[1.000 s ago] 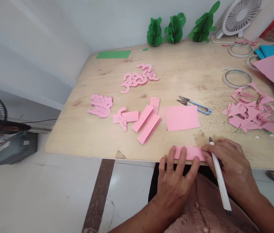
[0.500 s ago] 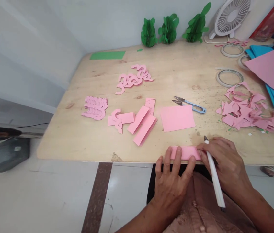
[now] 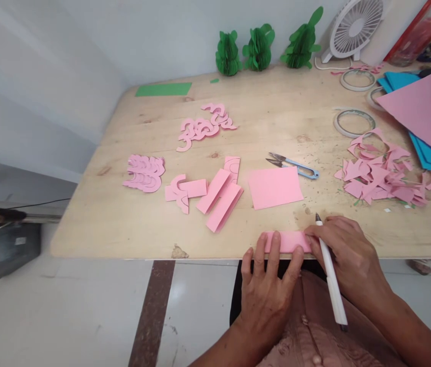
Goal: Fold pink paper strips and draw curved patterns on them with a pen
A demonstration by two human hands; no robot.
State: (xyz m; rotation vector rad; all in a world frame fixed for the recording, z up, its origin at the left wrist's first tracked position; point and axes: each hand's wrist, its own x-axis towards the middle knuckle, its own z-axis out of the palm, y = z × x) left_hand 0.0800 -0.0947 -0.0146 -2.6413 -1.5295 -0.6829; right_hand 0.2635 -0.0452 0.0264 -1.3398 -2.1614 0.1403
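Observation:
A folded pink paper strip (image 3: 287,241) lies at the near edge of the wooden table (image 3: 131,224). My left hand (image 3: 269,293) presses its fingertips on the strip's left part. My right hand (image 3: 347,260) rests on the strip's right end and holds a white pen (image 3: 330,278), tip pointing away from me. A flat pink paper rectangle (image 3: 274,187) lies just beyond the strip, with blue thread snips (image 3: 294,165) behind it.
Folded pink strips (image 3: 219,199) and stacks of pink cut shapes (image 3: 144,173) lie to the left, more cut shapes (image 3: 204,125) farther back. Pink scraps (image 3: 381,176), tape rolls (image 3: 353,122), pink and blue sheets (image 3: 424,109), a white fan (image 3: 355,25), green paper ornaments (image 3: 259,48) and green paper (image 3: 163,89) surround them.
Both hands keep their hold on the strip and pen. The view has drifted right, so everything sits slightly further left in the picture.

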